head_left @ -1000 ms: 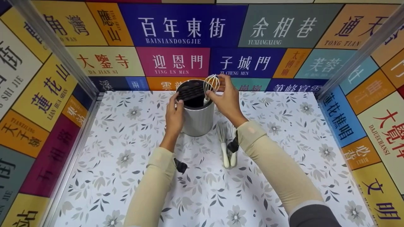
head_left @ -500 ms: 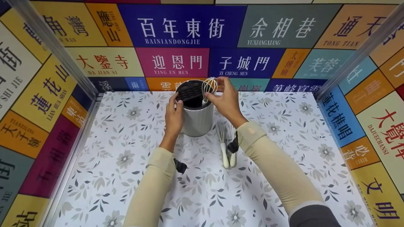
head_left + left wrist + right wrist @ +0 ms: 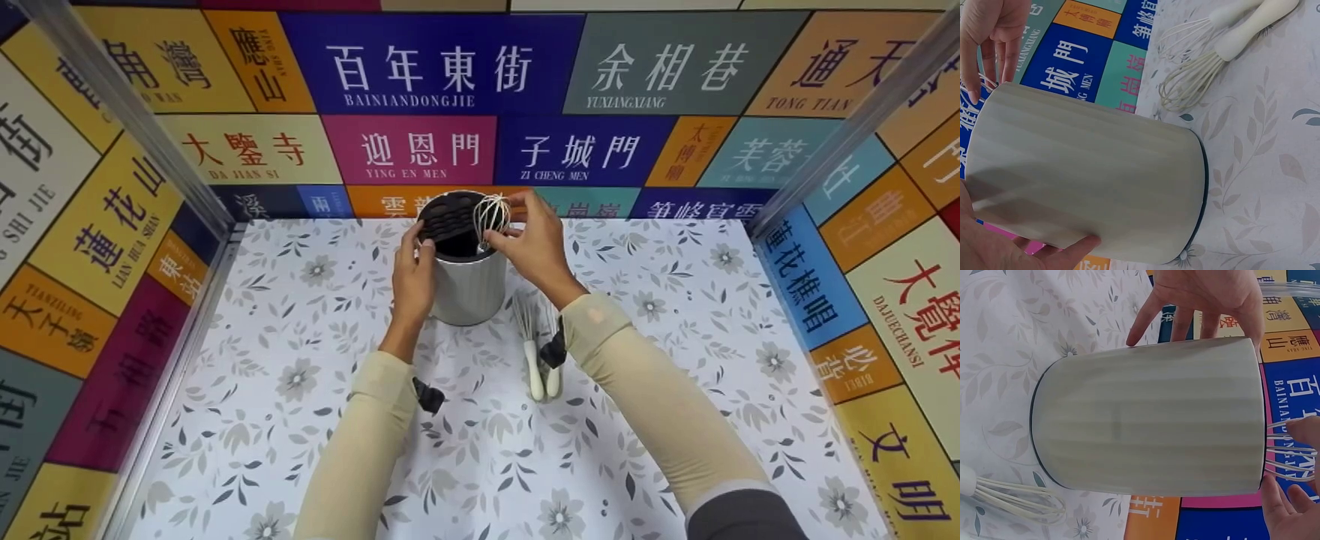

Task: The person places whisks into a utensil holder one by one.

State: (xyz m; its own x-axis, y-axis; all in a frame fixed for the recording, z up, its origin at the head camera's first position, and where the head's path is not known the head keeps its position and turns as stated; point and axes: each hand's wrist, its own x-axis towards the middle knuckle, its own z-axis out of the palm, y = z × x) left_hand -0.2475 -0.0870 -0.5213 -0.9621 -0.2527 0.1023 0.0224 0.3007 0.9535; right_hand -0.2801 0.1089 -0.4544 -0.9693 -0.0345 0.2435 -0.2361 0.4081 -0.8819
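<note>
A tall pale-grey ribbed utensil holder stands upright at the back of the table, with a dark divided insert in its mouth. My left hand holds its left side, fingers spread along the wall and reaching the rim. At the right of the mouth, my right hand pinches a whisk by its wire loops. The whisk points handle-down into the holder; its handle is hidden inside. In the right wrist view the wire loops rise just past the rim between thumb and fingers.
Two more whisks with cream handles lie side by side right of the holder, the left handle nearer it; the right handle is partly behind my right wrist's camera. A floral cloth covers the table. Printed panels wall the back and sides.
My right hand has lowered the whisk a little and shifted it slightly left, deeper into the holder. My left hand has stayed on the holder's side.
</note>
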